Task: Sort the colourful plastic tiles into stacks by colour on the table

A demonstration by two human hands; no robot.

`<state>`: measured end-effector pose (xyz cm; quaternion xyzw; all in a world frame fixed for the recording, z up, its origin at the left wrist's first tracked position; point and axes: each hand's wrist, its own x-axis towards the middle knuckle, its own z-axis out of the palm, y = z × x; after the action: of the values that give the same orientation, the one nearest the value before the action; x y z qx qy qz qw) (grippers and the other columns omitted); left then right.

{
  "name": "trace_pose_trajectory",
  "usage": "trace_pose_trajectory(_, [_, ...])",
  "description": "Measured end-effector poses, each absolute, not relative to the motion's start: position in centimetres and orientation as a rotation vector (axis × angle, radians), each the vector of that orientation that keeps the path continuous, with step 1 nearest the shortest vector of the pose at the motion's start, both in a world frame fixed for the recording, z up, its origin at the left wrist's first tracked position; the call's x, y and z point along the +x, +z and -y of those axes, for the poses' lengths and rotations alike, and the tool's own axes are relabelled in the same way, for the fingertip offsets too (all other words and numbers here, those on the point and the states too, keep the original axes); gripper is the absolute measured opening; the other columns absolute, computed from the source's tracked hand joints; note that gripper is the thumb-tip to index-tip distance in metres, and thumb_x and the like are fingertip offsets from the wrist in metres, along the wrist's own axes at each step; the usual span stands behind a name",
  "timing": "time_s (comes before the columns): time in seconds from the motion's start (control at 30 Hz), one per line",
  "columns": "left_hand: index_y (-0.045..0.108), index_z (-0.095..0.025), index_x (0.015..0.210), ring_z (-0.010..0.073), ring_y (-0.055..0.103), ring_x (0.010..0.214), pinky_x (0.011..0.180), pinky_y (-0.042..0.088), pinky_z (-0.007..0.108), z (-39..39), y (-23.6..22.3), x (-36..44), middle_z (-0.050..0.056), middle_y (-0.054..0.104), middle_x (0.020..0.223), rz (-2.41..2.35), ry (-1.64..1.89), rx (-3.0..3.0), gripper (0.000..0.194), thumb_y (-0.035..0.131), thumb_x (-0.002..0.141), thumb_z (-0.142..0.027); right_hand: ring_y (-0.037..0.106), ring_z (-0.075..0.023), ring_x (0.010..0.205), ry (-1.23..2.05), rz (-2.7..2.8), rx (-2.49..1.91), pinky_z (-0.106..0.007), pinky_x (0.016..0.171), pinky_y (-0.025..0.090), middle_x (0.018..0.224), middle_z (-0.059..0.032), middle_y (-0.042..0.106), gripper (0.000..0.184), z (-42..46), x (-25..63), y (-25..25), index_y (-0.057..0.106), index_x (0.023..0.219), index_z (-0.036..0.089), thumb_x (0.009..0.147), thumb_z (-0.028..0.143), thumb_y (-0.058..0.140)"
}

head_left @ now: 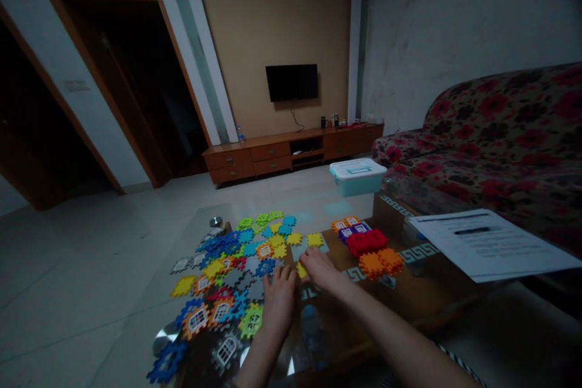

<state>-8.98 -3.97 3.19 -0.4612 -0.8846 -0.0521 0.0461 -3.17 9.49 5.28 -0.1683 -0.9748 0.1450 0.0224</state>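
Note:
Interlocking plastic tiles with toothed edges lie on a glass-topped table. My right hand (319, 268) has its fingers closed on a yellow tile (301, 270), which shows in part at the fingertips. Close beside it, my left hand (279, 292) rests low over the edge of the loose tiles, fingers slightly apart, with nothing visible in them. A blue tile (265, 267) and grey tiles (256, 289) lie just left of its fingers. Another yellow tile (314, 239) sits alone beyond my right hand.
Stacks of red tiles (367, 243) and orange tiles (381, 262) stand at the right, with purple ones behind. Printed papers (493, 242) bear a pen (473, 231). A lidded teal box (358, 179) stands beyond the table. A bottle (311, 327) shows near my forearms.

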Motion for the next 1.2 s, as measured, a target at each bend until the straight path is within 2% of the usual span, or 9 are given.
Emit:
trace_pose_trajectory(0.13, [0.064, -0.020, 0.119, 0.0299, 0.048, 0.133, 0.108, 0.035, 0.060, 5.0, 4.2, -9.6, 0.009, 0.061, 0.136, 2.755, -0.074, -1.366, 0.042, 0.035, 0.092, -0.007, 0.060, -0.0311, 0.109, 0.362, 2.991, -0.496, -0.037, 0.089, 0.049, 0.112, -0.0204, 0.067, 0.025, -8.2, -2.6, 5.2, 0.069, 0.107, 0.010, 0.085, 0.008, 0.057])
trace_pose_trajectory(0.23, [0.064, -0.020, 0.118, 0.0293, 0.048, 0.133, 0.108, 0.035, 0.060, 5.9, 4.6, -10.1, 0.009, 0.061, 0.136, 2.776, -0.043, -1.334, 0.045, 0.032, 0.090, -0.004, 0.063, -0.0280, 0.105, 0.360, 2.961, -0.519, -0.035, 0.087, 0.049, 0.108, -0.0190, 0.070, 0.032, -7.3, -2.5, 4.8, 0.066, 0.110, 0.009, 0.086, 0.001, 0.047])
trace_pose_trajectory(0.47, [0.064, -0.021, 0.120, 0.0297, 0.048, 0.133, 0.106, 0.037, 0.058, 6.8, 5.4, -9.8, 0.010, 0.059, 0.137, 2.795, -0.046, -1.202, 0.054, 0.033, 0.083, 0.003, 0.064, -0.0237, 0.106, 0.901, 2.739, -0.377, -0.035, 0.093, 0.048, 0.113, -0.0109, 0.071, 0.032, -9.0, -3.3, 2.9, 0.065, 0.117, 0.017, 0.085, 0.015, 0.063])
trace_pose_trajectory(0.53, [0.059, -0.019, 0.127, 0.0284, 0.046, 0.135, 0.108, 0.036, 0.056, 6.7, 5.3, -9.5, 0.012, 0.056, 0.141, 2.807, -0.093, -1.186, 0.058, 0.033, 0.081, 0.004, 0.061, -0.0245, 0.114, 0.843, 2.706, -0.409, -0.036, 0.099, 0.045, 0.119, -0.0138, 0.068, 0.032, -10.3, -3.7, 2.6, 0.065, 0.117, 0.015, 0.085, 0.015, 0.063])
trace_pose_trajectory(0.63, [0.051, -0.018, 0.136, 0.0256, 0.039, 0.141, 0.113, 0.033, 0.051, 6.5, 4.7, -9.2, 0.013, 0.048, 0.149, 2.833, -0.200, -1.315, 0.063, 0.039, 0.078, 0.002, 0.048, -0.0276, 0.131, 0.672, 2.679, -0.565, -0.040, 0.109, 0.038, 0.139, -0.0205, 0.054, 0.047, -12.6, -4.3, 2.5, 0.058, 0.130, 0.012, 0.083, 0.010, 0.062])
trace_pose_trajectory(0.77, [0.055, -0.023, 0.131, 0.0254, 0.039, 0.139, 0.111, 0.035, 0.048, 6.2, 3.6, -9.2, 0.009, 0.048, 0.148, 2.815, -0.243, -1.582, 0.058, 0.045, 0.078, -0.003, 0.039, -0.0289, 0.139, 0.608, 2.751, -0.649, -0.044, 0.111, 0.035, 0.150, -0.0191, 0.044, 0.057, -15.0, -4.5, 2.4, 0.052, 0.139, 0.017, 0.083, 0.012, 0.061])
trace_pose_trajectory(0.97, [0.065, -0.020, 0.110, 0.0237, 0.055, 0.116, 0.097, 0.044, 0.037, 5.0, 3.4, -8.4, 0.008, 0.063, 0.124, 2.817, -0.254, -1.638, 0.032, 0.048, 0.085, -0.010, 0.053, -0.0289, 0.121, 0.455, 2.927, -0.642, -0.039, 0.099, 0.041, 0.124, -0.0155, 0.062, 0.041, -15.1, -3.7, 2.4, 0.063, 0.125, 0.019, 0.084, 0.024, 0.065])
trace_pose_trajectory(1.1, [0.065, -0.021, 0.110, 0.0262, 0.053, 0.117, 0.100, 0.042, 0.043, 3.6, 3.8, -8.5, 0.009, 0.063, 0.122, 2.770, -0.341, -1.561, 0.023, 0.054, 0.090, -0.025, 0.059, -0.0304, 0.111, 0.435, 2.923, -0.715, -0.037, 0.092, 0.044, 0.113, -0.0176, 0.066, 0.044, -14.6, -2.8, 2.6, 0.065, 0.117, 0.013, 0.077, 0.031, 0.070])
trace_pose_trajectory(1.2, [0.063, -0.020, 0.116, 0.0265, 0.051, 0.122, 0.104, 0.039, 0.046, 2.3, 4.2, -9.7, 0.011, 0.062, 0.126, 2.765, -0.369, -1.361, 0.029, 0.048, 0.092, -0.021, 0.064, -0.0246, 0.099, 0.586, 2.837, -0.604, -0.032, 0.088, 0.046, 0.105, -0.0135, 0.070, 0.044, -14.2, -2.0, 2.8, 0.061, 0.124, 0.013, 0.082, 0.024, 0.062])
